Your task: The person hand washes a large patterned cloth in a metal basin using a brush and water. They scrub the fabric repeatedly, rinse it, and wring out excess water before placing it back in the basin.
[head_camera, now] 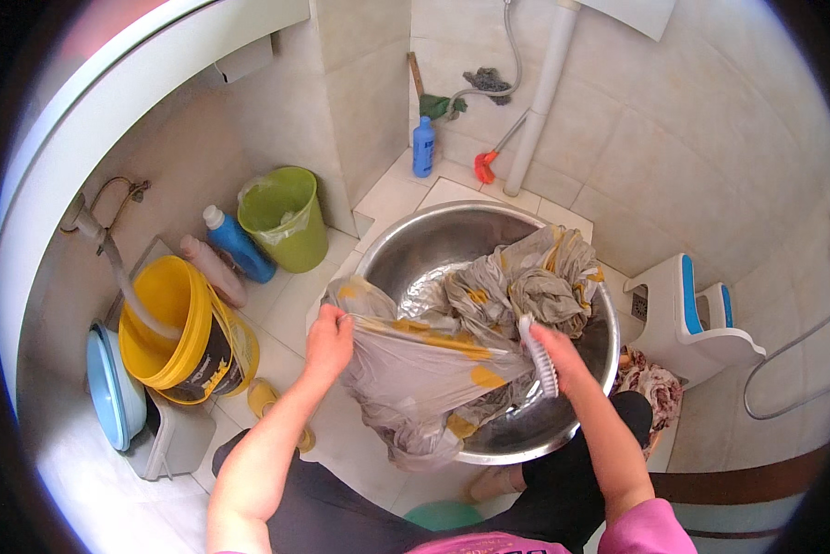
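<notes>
A wet grey cloth with yellow patches hangs over the near left rim of a large stainless steel basin. My left hand pinches its edge at the left, just outside the rim. Over the basin, my right hand grips a white scrubbing brush with its bristles turned down and left. The brush is at the right end of the stretched cloth; whether the fingers also hold cloth there is hidden. The rest of the cloth lies bunched in the basin's right half, above a shiny wet bottom.
On the left stand a yellow bucket with a drain hose in it, a blue detergent bottle and a green waste bin. A white plastic stool and crumpled laundry are at right. Behind the basin stands a blue bottle.
</notes>
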`<action>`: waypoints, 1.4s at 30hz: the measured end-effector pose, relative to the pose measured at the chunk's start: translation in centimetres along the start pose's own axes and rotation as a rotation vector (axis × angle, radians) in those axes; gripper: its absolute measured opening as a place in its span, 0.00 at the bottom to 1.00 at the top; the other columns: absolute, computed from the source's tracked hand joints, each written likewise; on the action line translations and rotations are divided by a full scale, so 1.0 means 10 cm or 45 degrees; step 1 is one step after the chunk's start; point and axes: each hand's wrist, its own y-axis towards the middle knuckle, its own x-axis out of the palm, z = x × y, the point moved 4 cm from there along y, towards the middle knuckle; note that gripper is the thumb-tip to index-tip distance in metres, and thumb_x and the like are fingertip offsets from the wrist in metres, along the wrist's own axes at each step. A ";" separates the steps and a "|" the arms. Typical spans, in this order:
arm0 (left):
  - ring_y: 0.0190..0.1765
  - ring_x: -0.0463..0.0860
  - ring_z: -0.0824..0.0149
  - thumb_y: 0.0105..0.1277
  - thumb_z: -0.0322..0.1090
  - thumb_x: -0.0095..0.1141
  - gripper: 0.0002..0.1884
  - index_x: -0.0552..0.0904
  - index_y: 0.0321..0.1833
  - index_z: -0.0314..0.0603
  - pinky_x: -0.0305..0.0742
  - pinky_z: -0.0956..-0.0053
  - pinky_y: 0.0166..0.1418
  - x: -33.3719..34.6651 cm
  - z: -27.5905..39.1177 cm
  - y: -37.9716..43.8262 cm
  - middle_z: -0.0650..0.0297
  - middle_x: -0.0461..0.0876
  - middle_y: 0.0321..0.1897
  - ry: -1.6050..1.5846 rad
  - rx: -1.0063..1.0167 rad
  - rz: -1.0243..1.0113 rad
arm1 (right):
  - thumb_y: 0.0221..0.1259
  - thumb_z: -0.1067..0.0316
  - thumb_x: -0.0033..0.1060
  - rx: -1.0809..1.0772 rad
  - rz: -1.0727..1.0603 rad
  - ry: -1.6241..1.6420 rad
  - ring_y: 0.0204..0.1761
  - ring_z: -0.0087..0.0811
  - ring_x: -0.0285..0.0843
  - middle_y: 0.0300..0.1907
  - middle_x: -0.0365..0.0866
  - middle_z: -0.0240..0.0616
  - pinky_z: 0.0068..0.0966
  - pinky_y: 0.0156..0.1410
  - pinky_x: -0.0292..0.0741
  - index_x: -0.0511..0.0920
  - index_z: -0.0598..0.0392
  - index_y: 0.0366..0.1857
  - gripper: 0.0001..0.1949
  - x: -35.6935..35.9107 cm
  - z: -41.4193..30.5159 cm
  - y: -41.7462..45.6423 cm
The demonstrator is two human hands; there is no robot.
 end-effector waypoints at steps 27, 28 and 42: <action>0.46 0.80 0.62 0.71 0.39 0.39 0.15 0.75 0.49 0.37 0.74 0.64 0.55 -0.19 -0.26 -0.63 0.57 0.81 0.43 -1.534 -0.934 -0.231 | 0.58 0.48 0.58 -0.482 -0.166 -0.339 0.56 0.42 0.71 0.55 0.71 0.56 0.35 0.61 0.68 0.63 0.68 0.60 0.35 2.01 0.15 0.26; 0.46 0.80 0.61 0.70 0.39 0.39 0.15 0.76 0.48 0.37 0.74 0.64 0.54 -0.14 -0.33 -0.61 0.57 0.81 0.42 -1.581 -0.936 -0.247 | 0.57 0.47 0.58 -0.783 -0.224 -0.435 0.55 0.44 0.71 0.53 0.70 0.57 0.36 0.60 0.68 0.65 0.67 0.58 0.34 2.31 0.03 0.00; 0.32 0.83 0.56 0.68 0.48 0.46 0.19 0.80 0.31 0.38 0.76 0.61 0.39 -0.13 0.21 -1.01 0.57 0.82 0.26 -0.225 0.106 -0.820 | 0.51 0.37 0.58 -0.534 0.013 -0.803 0.56 0.55 0.71 0.53 0.72 0.65 0.39 0.61 0.68 0.74 0.69 0.51 0.38 0.70 -0.02 1.08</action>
